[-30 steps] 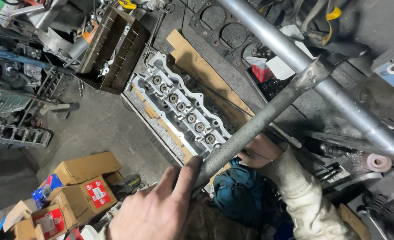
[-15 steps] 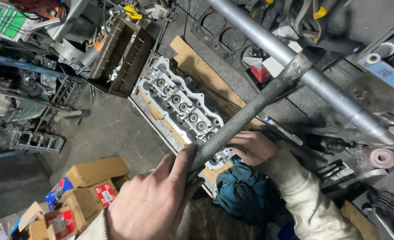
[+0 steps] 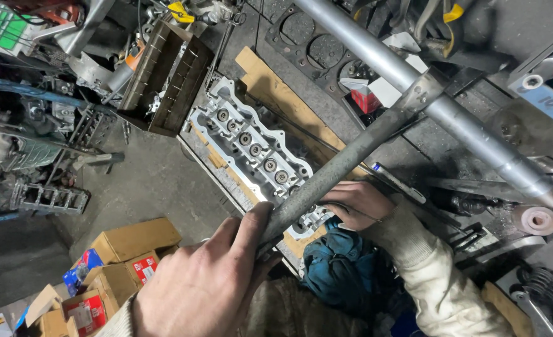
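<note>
Left hand (image 3: 207,287) slid lower, fingers wrapped around grey lever bar (image 3: 345,165), right hand (image 3: 357,203) curled (on cylinder head (image 3: 251,146))

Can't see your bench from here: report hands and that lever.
Left hand gripping grey lever bar. Right hand on cylinder head, under bar. Nothing blocking.

The left hand (image 3: 204,287) grips the lower end of a grey metal bar (image 3: 345,165), which slants up to join a thicker silver tube (image 3: 426,103) crossing above a cylinder head (image 3: 257,156). The right hand (image 3: 357,203), in a pale sleeve, rests at the near end of the cylinder head, beside a teal rag (image 3: 339,265). Left of the cylinder head lie a dark slotted tray (image 3: 164,81) and, nearer, cardboard boxes (image 3: 126,256).
</note>
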